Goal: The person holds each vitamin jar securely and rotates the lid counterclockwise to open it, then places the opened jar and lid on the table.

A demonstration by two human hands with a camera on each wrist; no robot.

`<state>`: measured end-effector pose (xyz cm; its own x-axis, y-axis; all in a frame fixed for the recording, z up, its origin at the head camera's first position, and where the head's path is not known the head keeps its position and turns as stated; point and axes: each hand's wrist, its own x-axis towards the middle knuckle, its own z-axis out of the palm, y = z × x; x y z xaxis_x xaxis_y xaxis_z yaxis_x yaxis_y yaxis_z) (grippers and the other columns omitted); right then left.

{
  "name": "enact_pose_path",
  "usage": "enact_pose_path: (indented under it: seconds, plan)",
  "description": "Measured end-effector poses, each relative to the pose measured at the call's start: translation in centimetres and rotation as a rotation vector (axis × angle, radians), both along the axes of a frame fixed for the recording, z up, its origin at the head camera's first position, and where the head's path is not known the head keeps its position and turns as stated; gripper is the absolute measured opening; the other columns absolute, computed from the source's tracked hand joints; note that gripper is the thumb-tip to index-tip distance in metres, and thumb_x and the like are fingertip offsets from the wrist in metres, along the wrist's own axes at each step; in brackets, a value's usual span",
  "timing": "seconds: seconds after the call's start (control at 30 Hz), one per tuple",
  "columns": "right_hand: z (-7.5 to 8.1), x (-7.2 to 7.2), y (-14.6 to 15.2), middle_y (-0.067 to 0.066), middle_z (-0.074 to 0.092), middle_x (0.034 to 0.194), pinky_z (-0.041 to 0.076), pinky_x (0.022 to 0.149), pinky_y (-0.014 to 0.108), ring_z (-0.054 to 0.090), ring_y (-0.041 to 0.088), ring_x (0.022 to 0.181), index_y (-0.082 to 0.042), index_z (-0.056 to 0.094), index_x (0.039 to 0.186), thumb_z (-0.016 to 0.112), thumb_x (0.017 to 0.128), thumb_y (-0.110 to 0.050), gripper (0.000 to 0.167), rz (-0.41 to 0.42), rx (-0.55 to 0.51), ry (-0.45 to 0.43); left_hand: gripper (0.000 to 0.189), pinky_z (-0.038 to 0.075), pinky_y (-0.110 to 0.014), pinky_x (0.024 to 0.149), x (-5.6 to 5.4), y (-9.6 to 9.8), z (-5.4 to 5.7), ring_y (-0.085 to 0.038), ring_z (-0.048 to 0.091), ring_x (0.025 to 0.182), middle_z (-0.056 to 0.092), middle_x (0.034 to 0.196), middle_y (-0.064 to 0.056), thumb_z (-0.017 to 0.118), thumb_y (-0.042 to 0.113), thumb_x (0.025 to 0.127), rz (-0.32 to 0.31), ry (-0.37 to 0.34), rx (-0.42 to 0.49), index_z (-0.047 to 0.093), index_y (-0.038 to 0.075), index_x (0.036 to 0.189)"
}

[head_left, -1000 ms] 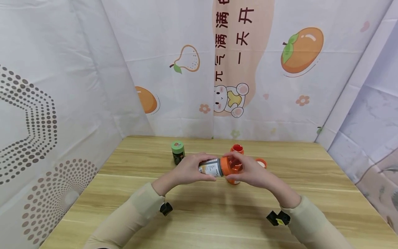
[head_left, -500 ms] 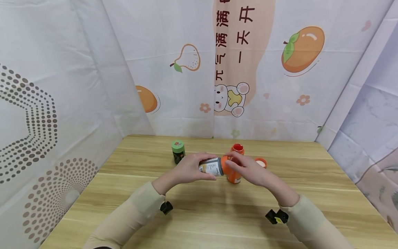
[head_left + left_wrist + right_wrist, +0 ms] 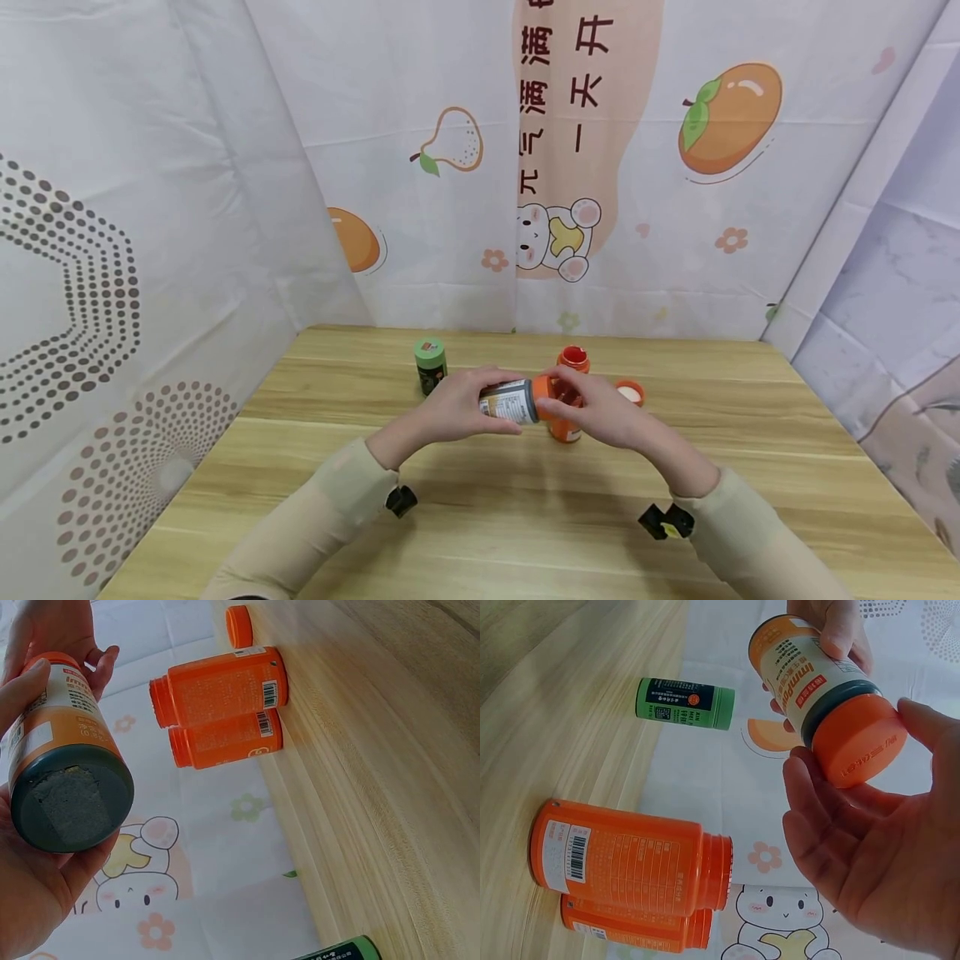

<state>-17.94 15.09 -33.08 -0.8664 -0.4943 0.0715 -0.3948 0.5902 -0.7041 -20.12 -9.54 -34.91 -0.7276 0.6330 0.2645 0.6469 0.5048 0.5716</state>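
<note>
My left hand (image 3: 453, 408) holds a pill bottle (image 3: 510, 403) on its side above the table, fingers and thumb round its body. The label is white and orange, and the base (image 3: 71, 802) is dark in the left wrist view. At the right end my right hand (image 3: 606, 407) pinches the bottle's orange cap (image 3: 861, 742) between thumb and fingertips. The cap sits on the bottle. Behind the right hand, two orange bottles (image 3: 225, 688) stand upright on the table, uncapped. The hand partly hides them in the head view.
A loose orange lid (image 3: 631, 391) with a white inside lies right of the orange bottles. Back left stands a dark jar (image 3: 431, 367) with a green lid. A printed curtain (image 3: 442, 250) closes off the wooden table's (image 3: 480, 533) far edge.
My right hand's fingers have shifted round the cap, loosening and then taking hold again. The left hand and the bottle stay almost where they were.
</note>
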Motion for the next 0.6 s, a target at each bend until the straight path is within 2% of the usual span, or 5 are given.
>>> enact_pose_path:
  seconds: [0.17, 0.37, 0.6]
  plan:
    - [-0.14, 0.02, 0.16, 0.001, 0.061, 0.099, 0.053, 0.073, 0.032, 0.058, 0.019, 0.091, -0.010, 0.052, 0.132, 0.070, 0.090, -0.037, 0.053, 0.043, -0.030, 0.018, 0.063, 0.050, -0.028, 0.071, 0.00, -0.02, 0.02, -0.009, 0.057, 0.086, 0.062, 0.108, 0.010, 0.082, 0.043, 0.077, -0.005, 0.001, -0.002, 0.059, 0.024, 0.133]
    - [-0.34, 0.03, 0.45, 0.006, 0.061, 0.108, 0.053, 0.075, 0.029, 0.060, 0.022, 0.097, -0.010, 0.049, 0.135, 0.074, 0.088, -0.027, 0.056, 0.091, -0.061, 0.042, 0.062, 0.050, -0.029, 0.070, -0.01, 0.01, -0.07, -0.010, 0.057, 0.085, 0.063, 0.109, 0.009, 0.083, 0.038, 0.077, -0.006, -0.006, -0.001, 0.059, 0.024, 0.133]
    - [-0.45, -0.05, 0.52, 0.007, 0.060, 0.113, 0.054, 0.078, 0.028, 0.059, 0.024, 0.101, -0.011, 0.048, 0.135, 0.077, 0.085, -0.023, 0.058, 0.105, -0.083, 0.047, 0.063, 0.050, -0.028, 0.071, -0.04, -0.01, -0.17, -0.009, 0.057, 0.086, 0.062, 0.111, 0.009, 0.082, 0.042, 0.077, -0.006, -0.003, -0.003, 0.059, 0.025, 0.133]
